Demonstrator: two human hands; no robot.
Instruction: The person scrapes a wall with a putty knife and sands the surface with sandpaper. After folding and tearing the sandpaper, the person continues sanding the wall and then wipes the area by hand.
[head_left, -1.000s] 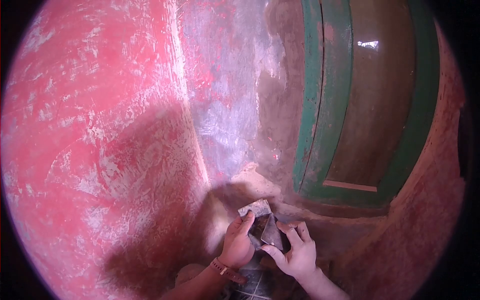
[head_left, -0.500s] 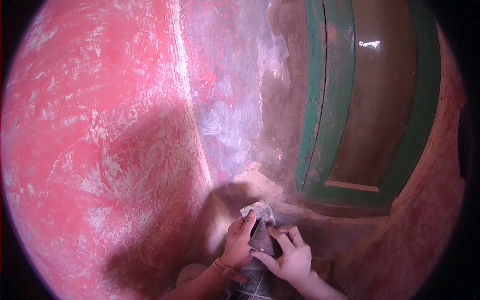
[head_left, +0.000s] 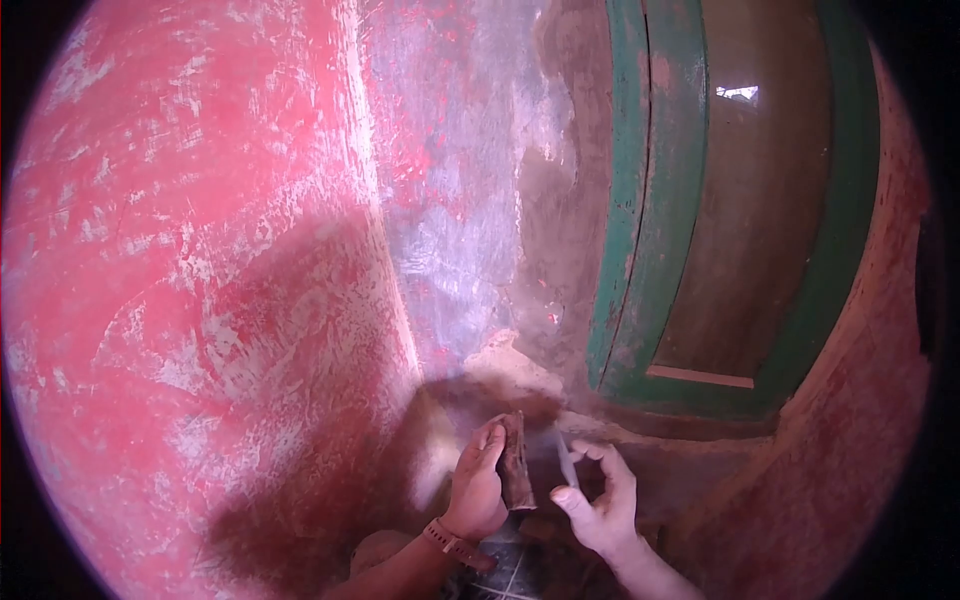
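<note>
In the head view, my left hand [head_left: 474, 487] grips a worn brown block-like piece [head_left: 516, 465] by its side, thumb along the top edge. The piece stands upright, its rough reddish-brown narrow side turned toward me. Just to the right, my right hand [head_left: 603, 505] pinches a thin flat grey piece [head_left: 565, 460] between thumb and fingers. It appears almost edge-on, tilted, and a gap separates it from the brown piece. A reddish band [head_left: 452, 541] circles my left wrist.
A scuffed red wall [head_left: 200, 250] fills the left. Beyond its corner is a patchy grey and brown wall [head_left: 455, 230]. A green-framed door or shutter [head_left: 670, 230] with a brown panel stands at right. Dark tiled floor [head_left: 508, 572] shows below my hands.
My hands have drawn apart, the right moving rightward with the thin grey piece. The two pieces, together before, are now separate, and the left hand's piece has turned edge-on.
</note>
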